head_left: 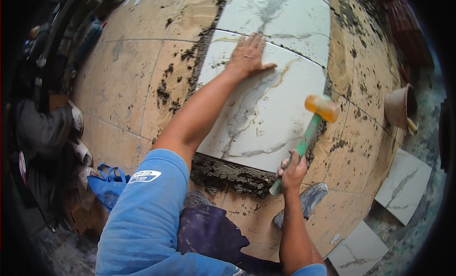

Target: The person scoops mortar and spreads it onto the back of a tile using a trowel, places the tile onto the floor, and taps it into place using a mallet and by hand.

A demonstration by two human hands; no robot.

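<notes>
My left hand [249, 56] lies flat with fingers spread on a white marble-patterned tile [280, 128], near its far edge. That tile rests on a bed of dark wet mortar [232, 175], which shows along its near edge and sides. Beyond it, another white tile [285, 14] of the same pattern lies edge to edge with it. My right hand [293, 170] is closed round the green handle of a rubber mallet [309, 132]. The mallet's amber head [322, 108] is over the tile's right edge; whether it touches cannot be told.
Tan floor tiles [126, 81] with mortar crumbs surround the work. At right stand a bucket [398, 107] and loose white tiles [403, 185]. A blue bag [107, 186] and dark clothing [45, 133] lie at left. My shoe [308, 202] is close to the mortar.
</notes>
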